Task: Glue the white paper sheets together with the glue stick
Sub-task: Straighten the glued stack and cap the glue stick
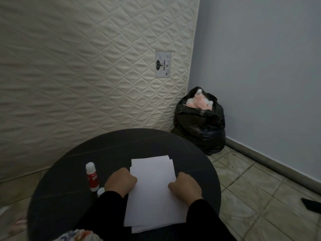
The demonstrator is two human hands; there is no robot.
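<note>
At the far left a cream quilted mattress stands on its edge against the wall, with a small label reading "GAJAH" near its right border. In front of it sits a round black worktop. On the left part of the worktop a glue stick with a white cap and a red band stands upright, just beside the left hand. A small white object, partly hidden by the black sleeve, lies just near the base of the glue stick; what it is cannot be told.

The left hand rests on the left edge of the white paper sheets, its fingers curled under so that the knuckles face up. Whether this grip actually pinches the paper or only presses on it cannot be told. The sheets lie in a loose stack in the middle of the worktop, their edges slightly out of line at the far and near ends.

The right hand lies on the right edge of the same stack, fingers likewise curled, the thumb pointing inward over the top sheet; its hold on the paper is equally unclear.

Further right, in the corner of the room, a black plastic bag stands on the tiled floor, with something pink and fluffy showing at its open top. Behind it rises a pale blue wall.
</note>
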